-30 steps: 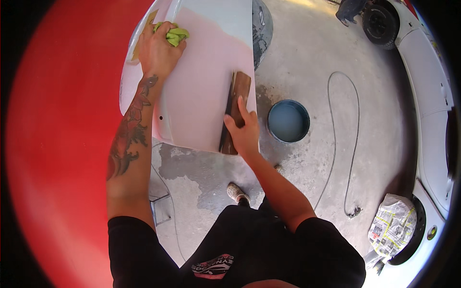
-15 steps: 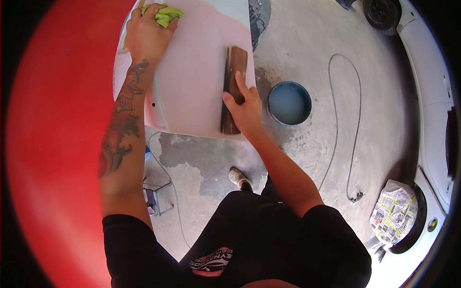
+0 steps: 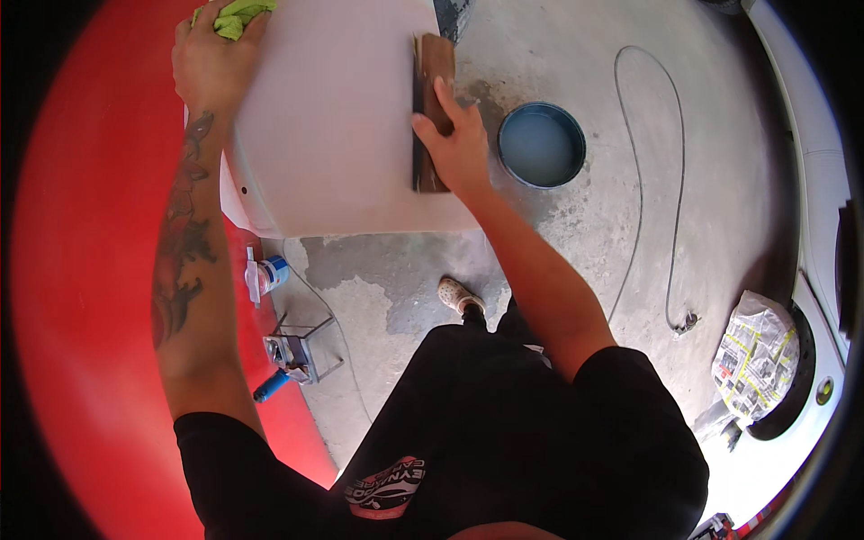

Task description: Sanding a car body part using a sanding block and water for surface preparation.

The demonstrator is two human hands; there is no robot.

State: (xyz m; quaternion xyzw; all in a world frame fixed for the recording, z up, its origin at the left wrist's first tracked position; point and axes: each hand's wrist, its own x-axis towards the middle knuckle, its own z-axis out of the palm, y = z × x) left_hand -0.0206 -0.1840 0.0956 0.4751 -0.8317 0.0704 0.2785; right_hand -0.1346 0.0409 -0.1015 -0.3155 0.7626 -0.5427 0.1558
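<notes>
A pale pinkish-white car panel (image 3: 333, 135) with a small dark hole extends away from me at the upper middle. My left hand (image 3: 214, 61) is closed around a bright green cloth (image 3: 236, 16) at the panel's far left edge. Along the panel's right side lies a long brown sanding block (image 3: 436, 63), its length pointing away from me. My right hand (image 3: 457, 144) grips the block from its right side, forefinger stretched along the top and thumb on the left. The block's underside is hidden.
A round dark tub (image 3: 542, 144) of cloudy bluish liquid stands on the concrete right of the panel. A thin hose (image 3: 682, 180) loops farther right. Red bodywork (image 3: 99, 270) fills the left; a small metal stand (image 3: 306, 351) is beside it. A light-coloured car (image 3: 823, 180) borders the right.
The whole view has shifted. Under my right hand the sanding block has slid away from the panel's near edge. My left hand, still with the green cloth, sits slightly farther left on the panel.
</notes>
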